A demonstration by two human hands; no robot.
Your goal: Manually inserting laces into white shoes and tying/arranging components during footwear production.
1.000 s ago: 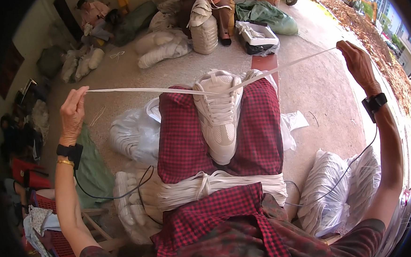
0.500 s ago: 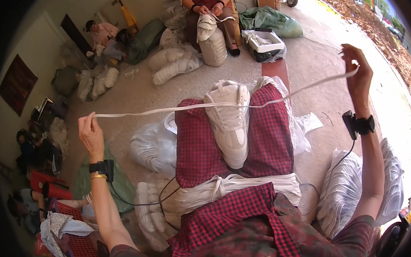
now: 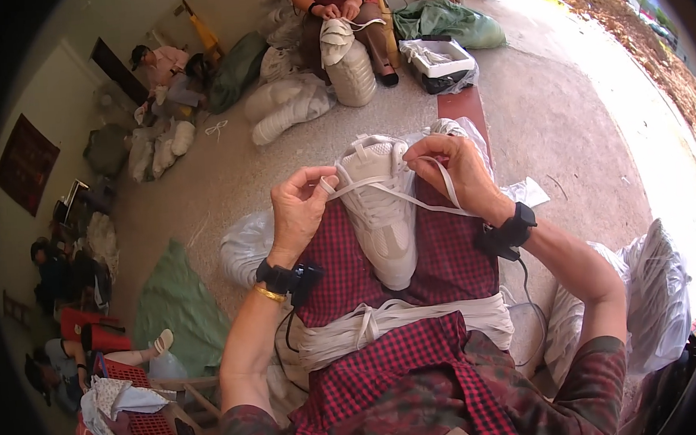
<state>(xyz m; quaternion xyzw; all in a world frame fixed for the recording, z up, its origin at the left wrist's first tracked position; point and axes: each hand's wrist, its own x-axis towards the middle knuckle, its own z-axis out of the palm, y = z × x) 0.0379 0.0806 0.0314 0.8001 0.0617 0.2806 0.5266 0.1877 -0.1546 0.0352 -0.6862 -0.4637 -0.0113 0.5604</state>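
A white sneaker (image 3: 381, 243) lies on my lap between my thighs, its toe toward me, on a red-and-black checked apron (image 3: 327, 259). Laces run criss-cross up its front. Beside the shoe's left edge, my left hand (image 3: 300, 208) pinches a flat white shoelace (image 3: 370, 183). At the upper right of the opening, my right hand (image 3: 461, 171) has its fingers closed on the lace near the eyelets, and a loop of it hangs below that hand. A bundle of white laces (image 3: 402, 326) lies across my lap, nearer my body.
Bagged shoes lie at my left (image 3: 246, 248) and right (image 3: 648, 295). Ahead, a person works on a shoe (image 3: 337, 43) atop a wrapped stack. A white tray (image 3: 442, 56) stands beyond. Red baskets (image 3: 150, 433) are at lower left, near a green sheet (image 3: 178, 300).
Both hands have come inward from wide apart to the shoe's top. The lace, earlier stretched straight across, now crosses the shoe and hangs in a loop on the right.
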